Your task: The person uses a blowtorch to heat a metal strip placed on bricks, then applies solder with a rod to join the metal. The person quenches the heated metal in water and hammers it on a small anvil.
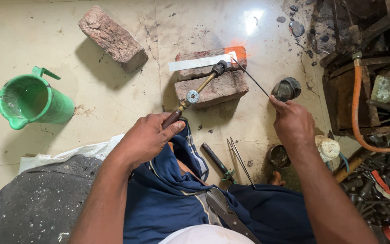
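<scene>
My left hand (146, 138) grips the dark handle of a brass gas torch (198, 89), whose black nozzle points at the orange-glowing end of a flat metal strip (200, 62). The strip lies across two bricks (213, 83) on the tiled floor. My right hand (292, 123) pinches a thin dark rod (251, 77), its far tip reaching the glowing spot on the strip.
A loose brick (113, 38) lies at the back left, a green plastic jug (30, 100) at the left. A small round pot (286, 88), a metal cup (278, 156), tweezers (240, 159) and a screwdriver (216, 162) lie nearby. An orange hose (356, 108) and scrap metal fill the right.
</scene>
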